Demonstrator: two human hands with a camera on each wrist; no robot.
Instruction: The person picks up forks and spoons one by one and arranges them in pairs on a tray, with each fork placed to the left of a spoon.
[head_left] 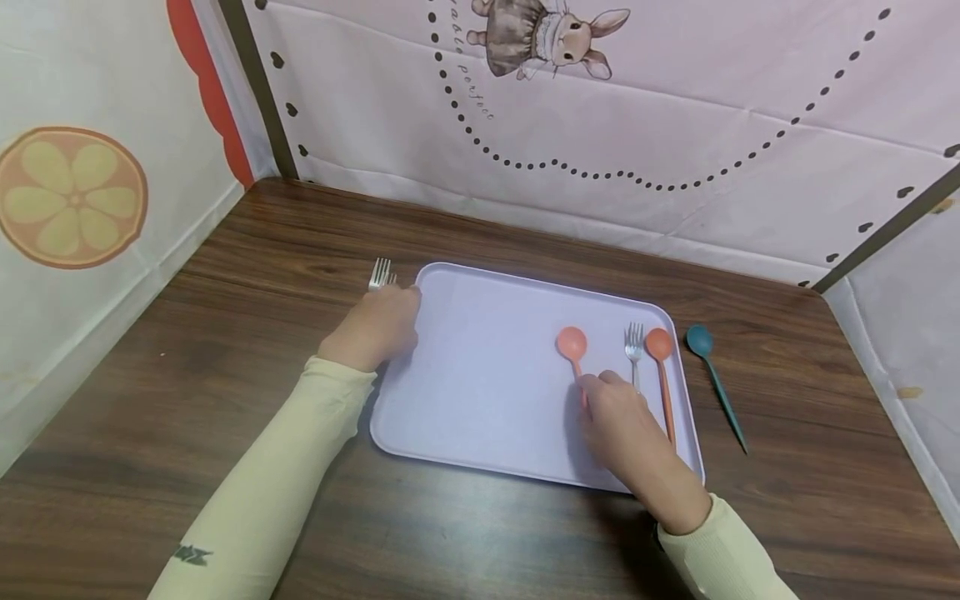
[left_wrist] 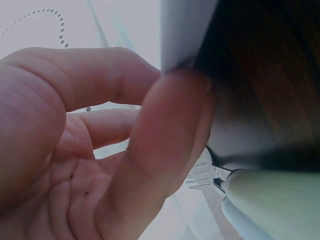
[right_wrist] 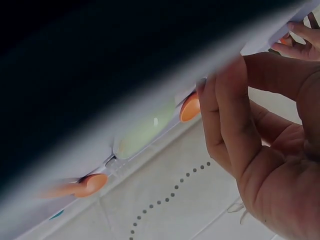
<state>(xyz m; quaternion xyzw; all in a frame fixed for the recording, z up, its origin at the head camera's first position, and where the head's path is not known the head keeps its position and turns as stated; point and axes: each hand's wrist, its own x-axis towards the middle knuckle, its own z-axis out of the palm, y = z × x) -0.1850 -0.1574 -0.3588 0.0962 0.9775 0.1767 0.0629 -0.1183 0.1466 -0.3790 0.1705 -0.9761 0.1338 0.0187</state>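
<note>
A pale lilac tray [head_left: 480,375] lies on the wooden table. My left hand [head_left: 378,329] pinches its left rim between thumb and fingers, as the left wrist view shows. Just past that hand, the tines of forks [head_left: 381,273] stick out on the table; their handles are hidden in the head view. With its fingertips, my right hand [head_left: 618,417] pinches the handle of a coral spoon [head_left: 572,342] over the tray. Right of this spoon, a fork [head_left: 634,342] and an orange spoon [head_left: 660,343] lie side by side on the tray, both partly covered by the hand.
A teal spoon [head_left: 716,383] lies on the table [head_left: 817,400] beyond the tray's right rim. Printed cloth walls [head_left: 660,108] close off the back and both sides of the table.
</note>
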